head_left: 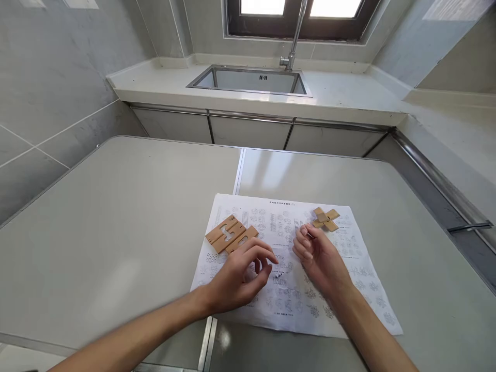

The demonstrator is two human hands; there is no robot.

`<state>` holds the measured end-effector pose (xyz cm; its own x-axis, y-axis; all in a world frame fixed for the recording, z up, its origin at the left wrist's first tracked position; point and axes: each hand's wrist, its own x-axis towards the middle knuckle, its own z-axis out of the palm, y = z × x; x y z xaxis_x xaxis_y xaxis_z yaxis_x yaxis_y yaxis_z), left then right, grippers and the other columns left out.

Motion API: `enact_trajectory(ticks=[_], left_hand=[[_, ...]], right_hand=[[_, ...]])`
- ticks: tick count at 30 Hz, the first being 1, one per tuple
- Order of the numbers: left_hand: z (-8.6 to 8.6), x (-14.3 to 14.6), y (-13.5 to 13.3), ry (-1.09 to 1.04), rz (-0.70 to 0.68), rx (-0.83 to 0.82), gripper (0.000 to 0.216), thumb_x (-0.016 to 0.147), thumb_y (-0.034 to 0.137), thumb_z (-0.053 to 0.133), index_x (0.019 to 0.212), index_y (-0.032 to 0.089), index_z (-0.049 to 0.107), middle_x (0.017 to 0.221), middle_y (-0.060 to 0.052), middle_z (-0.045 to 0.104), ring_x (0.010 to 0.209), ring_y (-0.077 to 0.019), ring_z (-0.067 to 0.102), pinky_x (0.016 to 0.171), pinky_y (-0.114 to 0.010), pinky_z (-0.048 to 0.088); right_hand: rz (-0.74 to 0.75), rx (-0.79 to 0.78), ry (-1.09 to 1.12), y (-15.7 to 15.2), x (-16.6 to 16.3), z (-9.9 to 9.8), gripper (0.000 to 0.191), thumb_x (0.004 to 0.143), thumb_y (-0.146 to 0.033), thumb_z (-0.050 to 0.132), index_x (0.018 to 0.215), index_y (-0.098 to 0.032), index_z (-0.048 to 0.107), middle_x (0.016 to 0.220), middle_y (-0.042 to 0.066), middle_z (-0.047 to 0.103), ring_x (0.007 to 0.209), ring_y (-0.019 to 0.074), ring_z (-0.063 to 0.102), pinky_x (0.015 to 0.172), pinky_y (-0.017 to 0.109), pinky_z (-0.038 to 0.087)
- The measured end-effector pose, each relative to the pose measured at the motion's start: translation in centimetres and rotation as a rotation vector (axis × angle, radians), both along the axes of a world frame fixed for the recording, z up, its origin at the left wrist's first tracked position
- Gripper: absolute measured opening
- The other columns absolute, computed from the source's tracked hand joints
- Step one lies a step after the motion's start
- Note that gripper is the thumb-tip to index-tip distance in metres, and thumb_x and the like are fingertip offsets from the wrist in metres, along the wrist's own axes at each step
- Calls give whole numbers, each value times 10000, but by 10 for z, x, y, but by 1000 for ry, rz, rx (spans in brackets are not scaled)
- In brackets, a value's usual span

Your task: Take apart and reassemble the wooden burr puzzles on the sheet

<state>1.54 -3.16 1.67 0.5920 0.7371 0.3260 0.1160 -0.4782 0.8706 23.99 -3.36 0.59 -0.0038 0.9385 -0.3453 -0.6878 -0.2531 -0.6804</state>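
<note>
1. the left hand (246, 274) is loosely curled and released, thumb apart from the forefinger, just beside the slotted wooden pieces (237, 232).
2. the right hand (323, 258) has bent fingers; whether it grips anything, i cannot tell.
3. the wooden cross (322, 219) lies just beyond it, on the printed sheet (284, 320) across the table (124, 222).

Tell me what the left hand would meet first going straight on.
The left hand would probably meet the right hand, across a gap over the printed sheet; relative height is unclear.
</note>
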Motion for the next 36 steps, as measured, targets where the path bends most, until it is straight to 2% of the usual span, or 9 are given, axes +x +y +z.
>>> enact_trajectory(ticks=[4,7,9,12,15,19,27,31,36], left_hand=[[3,-5,7,48,18,243,201,993,50,574,1095,208,646,1015,-71,704,900,-172,684,808,-306,597],[4,-12,21,158,149,477,221,963,34,616,1070,224,653,978,-47,743,940,-202,689,874,-366,581],[5,-19,34,243,232,554,189,966,73,649,1066,233,657,1002,-44,755,980,-218,687,930,-406,569],[5,-31,53,356,350,516,117,995,226,685,1109,222,661,1137,-89,742,1135,-269,664,1014,-463,558],[3,-43,65,483,411,410,243,1022,359,660,1213,209,644,1349,-130,685,1332,-325,588,1132,-550,503],[-5,-51,70,578,394,290,433,1026,454,644,1370,197,594,1561,-156,570,1532,-369,439,1237,-618,414],[-10,-54,72,679,157,281,554,1058,510,585,1513,210,488,1679,-160,451,1616,-372,316,1270,-622,375],[-11,-54,70,666,130,263,550,1078,499,548,1539,213,452,1692,-154,433,1642,-356,254,1281,-614,366],[-14,-46,62,615,132,244,452,1100,378,518,1520,218,466,1707,-151,408,1654,-349,215,1291,-631,348]], right_hand=[[5,3,-3,0,0,0,305,877,-332,846,719,-188,629,633,-63,434,507,72,365,502,184,428],[-12,-9,0,1,-1,0,258,861,-338,855,785,-184,663,650,-63,461,503,62,377,500,178,428],[-48,-20,-4,1,-1,1,231,841,-338,865,894,-193,694,682,-61,499,500,58,382,491,174,424],[-119,-31,2,2,0,1,309,800,-290,871,1044,-215,696,721,-57,553,496,60,387,476,172,427],[-160,-30,13,3,2,2,383,780,-244,856,1116,-231,675,722,-62,562,493,65,398,474,174,438],[-180,-19,43,4,6,4,370,789,-218,826,1119,-251,663,721,-71,544,492,65,403,461,167,428],[-279,21,62,6,16,1,370,775,-168,807,1097,-276,661,701,-91,529,471,48,388,468,145,412],[-266,10,64,6,15,0,371,775,-182,814,1109,-253,671,699,-88,526,479,50,386,470,149,411],[-181,27,-96,3,8,0,314,793,-272,845,1066,-209,705,711,-64,539,514,66,415,489,181,422]])
